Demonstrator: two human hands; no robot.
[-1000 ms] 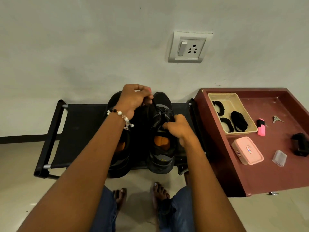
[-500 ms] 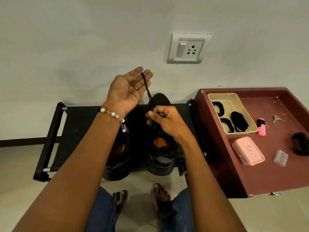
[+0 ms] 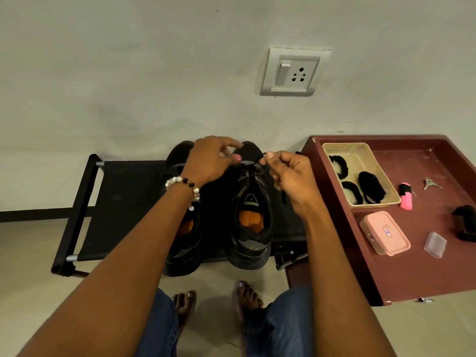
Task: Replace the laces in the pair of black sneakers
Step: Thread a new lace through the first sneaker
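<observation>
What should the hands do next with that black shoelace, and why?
Probably pull the thin black lace out of the next eyelet down. Both the left hand and the right hand pinch it near the toe of the right black sneaker, which stands on the black fabric rack, and it looks threaded there.

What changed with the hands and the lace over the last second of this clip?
The left hand, raised palm-up with the black lace draped over its fingers half a second ago, has dropped back over the toe of the right-side sneaker. The right hand moved up toward the toe and now pinches the lace there. Both sneakers, the shoe rack and the items on the red table stayed put.
</observation>
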